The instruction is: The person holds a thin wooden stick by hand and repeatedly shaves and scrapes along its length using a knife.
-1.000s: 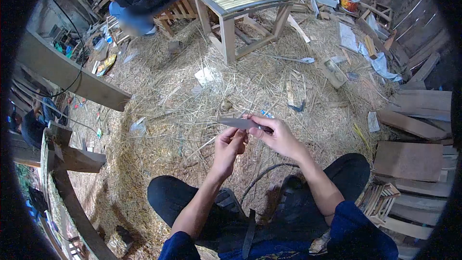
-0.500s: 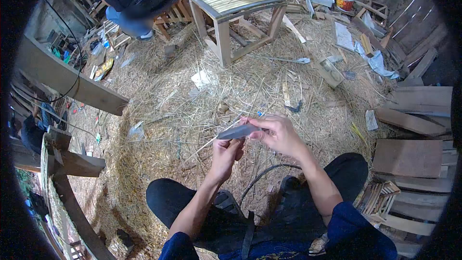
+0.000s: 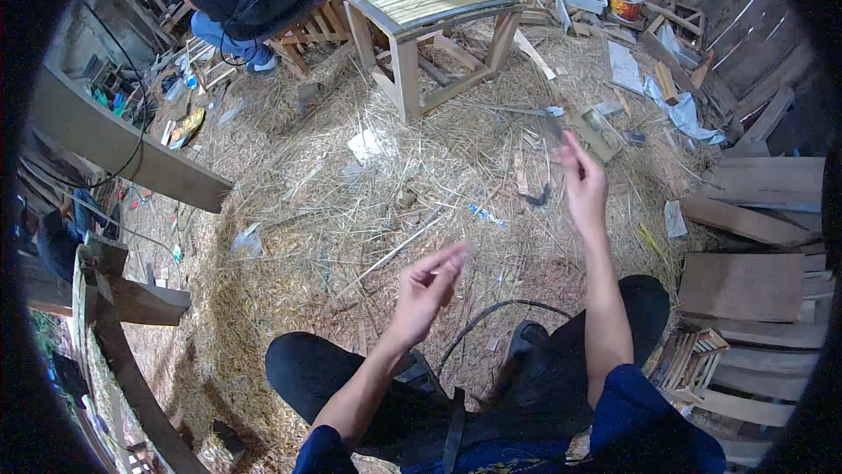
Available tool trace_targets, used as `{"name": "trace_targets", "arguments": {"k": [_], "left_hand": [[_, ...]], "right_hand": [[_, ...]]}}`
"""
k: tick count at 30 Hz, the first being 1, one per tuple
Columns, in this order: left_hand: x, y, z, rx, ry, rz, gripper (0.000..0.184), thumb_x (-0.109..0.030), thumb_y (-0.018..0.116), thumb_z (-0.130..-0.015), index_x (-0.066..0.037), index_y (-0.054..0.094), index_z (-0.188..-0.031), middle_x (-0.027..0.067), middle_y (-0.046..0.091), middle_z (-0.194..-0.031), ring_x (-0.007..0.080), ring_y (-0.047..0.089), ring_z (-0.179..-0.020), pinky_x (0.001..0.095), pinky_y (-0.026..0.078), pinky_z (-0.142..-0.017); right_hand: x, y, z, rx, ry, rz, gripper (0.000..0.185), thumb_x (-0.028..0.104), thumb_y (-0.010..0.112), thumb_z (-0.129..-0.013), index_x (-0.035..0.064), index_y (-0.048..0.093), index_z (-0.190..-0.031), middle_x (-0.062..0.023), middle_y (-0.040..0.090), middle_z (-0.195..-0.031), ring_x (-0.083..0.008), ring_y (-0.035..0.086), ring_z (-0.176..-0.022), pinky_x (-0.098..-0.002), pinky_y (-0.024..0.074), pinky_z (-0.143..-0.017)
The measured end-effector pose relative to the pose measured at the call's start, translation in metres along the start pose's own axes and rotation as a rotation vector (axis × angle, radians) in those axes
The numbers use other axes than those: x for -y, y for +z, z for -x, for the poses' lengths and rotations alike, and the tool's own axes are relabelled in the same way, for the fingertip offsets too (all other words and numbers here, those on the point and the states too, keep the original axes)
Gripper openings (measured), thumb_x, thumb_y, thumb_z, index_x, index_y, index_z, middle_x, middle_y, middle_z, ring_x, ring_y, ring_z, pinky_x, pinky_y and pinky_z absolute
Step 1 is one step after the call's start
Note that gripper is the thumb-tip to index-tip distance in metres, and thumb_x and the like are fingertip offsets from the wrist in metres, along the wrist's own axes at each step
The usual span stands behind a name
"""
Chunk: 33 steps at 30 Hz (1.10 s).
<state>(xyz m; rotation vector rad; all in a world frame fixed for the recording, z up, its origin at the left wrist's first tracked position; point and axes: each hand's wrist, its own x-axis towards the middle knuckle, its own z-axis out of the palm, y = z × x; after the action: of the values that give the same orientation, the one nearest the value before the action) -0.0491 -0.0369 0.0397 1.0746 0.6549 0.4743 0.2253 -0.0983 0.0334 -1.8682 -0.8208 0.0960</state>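
My right hand (image 3: 586, 186) is raised over the straw at right of centre, fingers closed on a knife (image 3: 553, 128) whose dark grey blade is smeared by motion and points away from me. Nearer my lap, my left hand (image 3: 426, 295) is closed in a pinch with thumb and forefinger together. Whatever it may hold is too small or blurred to make out. A thin pale strip (image 3: 395, 250) lies on the straw just beyond the left hand. Between the two hands, on the ground, is a small blue and white wrapper (image 3: 486, 215).
A slatted-top wooden stool (image 3: 434, 0) stands ahead, with a seated person (image 3: 254, 0) at its left. Boards (image 3: 741, 290) are stacked at right beside a small slatted frame (image 3: 688, 360). A curved beam (image 3: 132, 141) juts in from the left. A dark cable (image 3: 504, 303) loops by my feet.
My hands have come apart. The right one swung forward and to the right with the knife, while the left stayed near its place. The blue wrapper beneath them now shows.
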Motion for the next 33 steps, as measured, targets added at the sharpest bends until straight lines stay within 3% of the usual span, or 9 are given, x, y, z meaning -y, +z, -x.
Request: {"name": "trace_targets", "arguments": {"k": [1, 3, 5, 8, 11, 14, 26, 29, 33], "left_hand": [[0.002, -0.005, -0.006, -0.085, 0.003, 0.026, 0.033, -0.02, 0.058, -0.099, -0.006, 0.06, -0.128, -0.0087, 0.049, -0.071, 0.0002, 0.036, -0.054, 0.0184, 0.028, -0.046], [0.001, -0.018, -0.018, -0.162, 0.007, 0.118, 0.035, -0.019, 0.056, -0.099, -0.006, 0.057, -0.132, -0.0073, 0.047, -0.073, 0.0004, 0.035, -0.056, 0.0186, 0.027, -0.047], [-0.005, -0.021, -0.025, -0.172, 0.012, 0.175, 0.034, -0.017, 0.053, -0.1, -0.007, 0.056, -0.133, -0.0069, 0.045, -0.074, 0.0008, 0.032, -0.056, 0.0192, 0.026, -0.048], [0.002, -0.021, -0.026, -0.12, 0.043, 0.215, 0.038, -0.017, 0.053, -0.1, -0.007, 0.052, -0.136, -0.0077, 0.044, -0.073, 0.0014, 0.033, -0.057, 0.0193, 0.027, -0.049], [0.003, -0.023, -0.024, -0.127, 0.009, 0.152, 0.039, -0.015, 0.052, -0.099, -0.007, 0.051, -0.137, -0.0078, 0.05, -0.076, 0.0012, 0.034, -0.058, 0.0188, 0.028, -0.051], [0.01, -0.028, -0.024, -0.079, 0.025, 0.15, 0.04, -0.014, 0.053, -0.099, -0.006, 0.05, -0.138, -0.0078, 0.052, -0.077, 0.0013, 0.036, -0.059, 0.0189, 0.029, -0.051], [0.013, -0.018, -0.031, -0.077, 0.064, 0.163, 0.031, -0.014, 0.054, -0.1, -0.006, 0.057, -0.13, -0.0013, 0.058, -0.081, 0.0017, 0.037, -0.055, 0.0193, 0.027, -0.048], [0.01, -0.017, -0.029, -0.061, 0.024, 0.174, 0.032, -0.015, 0.052, -0.1, -0.007, 0.056, -0.131, -0.0017, 0.057, -0.078, 0.0015, 0.036, -0.053, 0.0196, 0.026, -0.046], [0.006, -0.017, -0.028, -0.028, -0.013, 0.199, 0.034, -0.016, 0.05, -0.101, -0.007, 0.053, -0.134, -0.0041, 0.052, -0.073, 0.0013, 0.034, -0.052, 0.02, 0.024, -0.045]], "right_hand": [[0.003, 0.0, -0.002, -0.074, -0.056, -0.051, 0.041, 0.044, 0.049, -0.099, 0.0171, 0.064, -0.126, -0.0033, 0.068, -0.075, -0.0118, 0.058, -0.063, -0.0316, 0.0493, -0.058], [0.019, 0.009, 0.018, 0.168, 0.075, -0.025, 0.043, 0.044, 0.051, -0.098, 0.0135, 0.064, -0.125, -0.005, 0.07, -0.081, -0.0132, 0.061, -0.064, -0.0317, 0.0502, -0.059], [0.033, 0.031, 0.042, 0.327, -0.058, -0.028, 0.044, 0.044, 0.054, -0.096, 0.0096, 0.065, -0.122, -0.0073, 0.072, -0.086, -0.0162, 0.064, -0.067, -0.0325, 0.051, -0.059], [0.049, 0.06, 0.068, 0.47, -0.467, -0.024, 0.042, 0.043, 0.059, -0.093, 0.0065, 0.07, -0.111, -0.0117, 0.073, -0.091, -0.024, 0.069, -0.074, -0.0343, 0.0521, -0.061], [0.049, 0.075, 0.084, 0.507, -0.397, -0.153, 0.039, 0.042, 0.062, -0.091, 0.0068, 0.071, -0.106, -0.0123, 0.072, -0.088, -0.027, 0.069, -0.076, -0.0357, 0.0523, -0.064], [0.048, 0.067, 0.072, 0.5, -0.561, -0.023, 0.038, 0.04, 0.066, -0.088, 0.0059, 0.071, -0.105, -0.0131, 0.071, -0.086, -0.0281, 0.068, -0.076, -0.0374, 0.0517, -0.067], [0.051, 0.053, 0.067, 0.467, -0.478, -0.04, 0.041, 0.038, 0.067, -0.087, 0.0043, 0.069, -0.109, -0.0138, 0.07, -0.084, -0.03, 0.067, -0.073, -0.04, 0.0504, -0.065], [0.05, 0.054, 0.068, 0.473, -0.497, -0.024, 0.047, 0.042, 0.066, -0.087, -0.0015, 0.069, -0.106, -0.0172, 0.071, -0.095, -0.032, 0.069, -0.082, -0.0404, 0.0525, -0.073], [0.052, 0.053, 0.068, 0.469, -0.494, -0.071, 0.045, 0.039, 0.068, -0.086, -0.0015, 0.069, -0.106, -0.0169, 0.071, -0.096, -0.0322, 0.069, -0.083, -0.0409, 0.0523, -0.073]]}}
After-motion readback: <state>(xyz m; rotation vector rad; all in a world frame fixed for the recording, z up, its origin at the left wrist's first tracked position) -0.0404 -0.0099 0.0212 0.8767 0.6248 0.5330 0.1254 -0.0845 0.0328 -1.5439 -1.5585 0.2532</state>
